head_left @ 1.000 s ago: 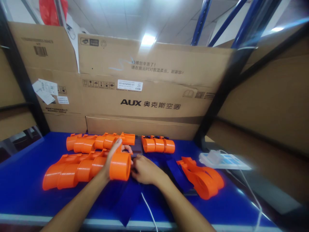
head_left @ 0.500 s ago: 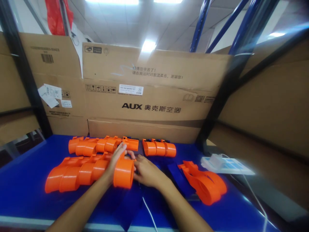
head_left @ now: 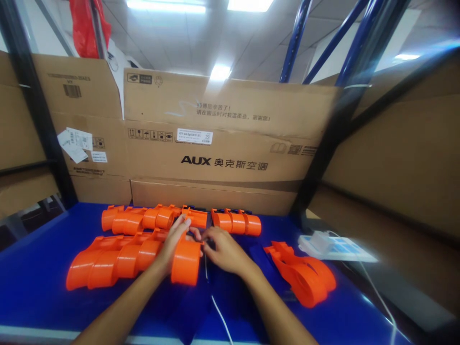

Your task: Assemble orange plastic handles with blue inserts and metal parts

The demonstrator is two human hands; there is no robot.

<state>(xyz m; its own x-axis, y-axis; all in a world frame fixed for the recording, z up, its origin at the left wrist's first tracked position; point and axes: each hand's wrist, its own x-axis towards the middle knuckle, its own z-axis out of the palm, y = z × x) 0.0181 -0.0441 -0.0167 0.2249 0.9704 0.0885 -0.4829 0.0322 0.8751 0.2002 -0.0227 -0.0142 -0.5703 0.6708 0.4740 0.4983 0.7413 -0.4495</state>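
My left hand [head_left: 171, 247] grips an orange plastic cylinder-shaped part [head_left: 186, 262] that stands on the blue table [head_left: 32, 287] at the centre. My right hand [head_left: 223, 250] touches the same part's upper right edge with its fingertips pinched together. To the left lies a row of similar orange parts [head_left: 108, 261] nested together. A second row of orange parts [head_left: 143, 218] lies behind it. A short group of three orange rings [head_left: 236, 222] sits behind my right hand.
A curved orange part [head_left: 305, 275] lies at the right on the table. A white power strip [head_left: 336, 247] with a cable sits further right. Cardboard boxes [head_left: 223, 143] wall the back and sides. A white cable [head_left: 220, 311] runs toward the front edge.
My right hand has moved up from the table beside the orange part to its upper edge. The view has tilted slightly, and my left hand keeps its grip.
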